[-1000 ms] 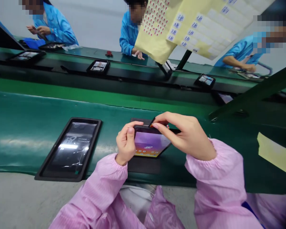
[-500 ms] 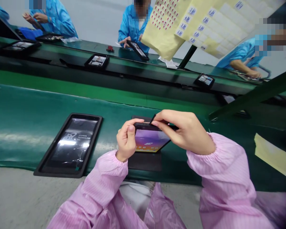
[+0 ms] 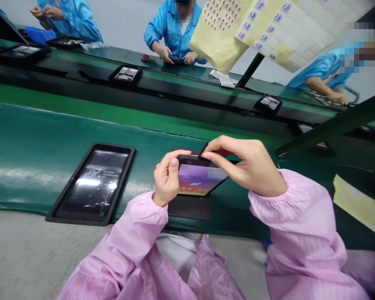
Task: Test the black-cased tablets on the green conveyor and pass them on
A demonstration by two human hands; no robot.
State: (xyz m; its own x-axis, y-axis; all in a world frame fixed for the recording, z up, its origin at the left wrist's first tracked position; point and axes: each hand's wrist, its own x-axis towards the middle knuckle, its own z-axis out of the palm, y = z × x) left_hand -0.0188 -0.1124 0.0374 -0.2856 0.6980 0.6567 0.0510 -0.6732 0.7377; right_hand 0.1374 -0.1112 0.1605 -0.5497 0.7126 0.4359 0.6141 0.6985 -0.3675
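A tablet point(image 3: 198, 177) with a lit purple and orange screen is tilted up above a dark flat pad point(image 3: 190, 210). My left hand point(image 3: 167, 175) is closed on its left side, thumb at the front and fingers over the top edge. In my right hand point(image 3: 246, 164), thumb and forefinger pinch a thin black strip-like tool point(image 3: 203, 149), its lower end against the tablet's top edge. What that end touches is too small to make out. Left of my hands, a second tablet point(image 3: 93, 183), its screen dark, lies in a black tray point(image 3: 59, 208).
Yellow paper point(image 3: 358, 204) lies on the green bench point(image 3: 25, 146) at the right. A slanted green post point(image 3: 331, 121) rises there. Across the gap, trayed devices point(image 3: 125, 74) rest along another bench, where people in blue point(image 3: 165, 25) work. Printed sheets point(image 3: 220, 37) hang above.
The view has shifted slightly. My hands keep their hold on the tablet and black tool. Across the bench, a person in blue has lowered a tablet from upright to nearly flat.
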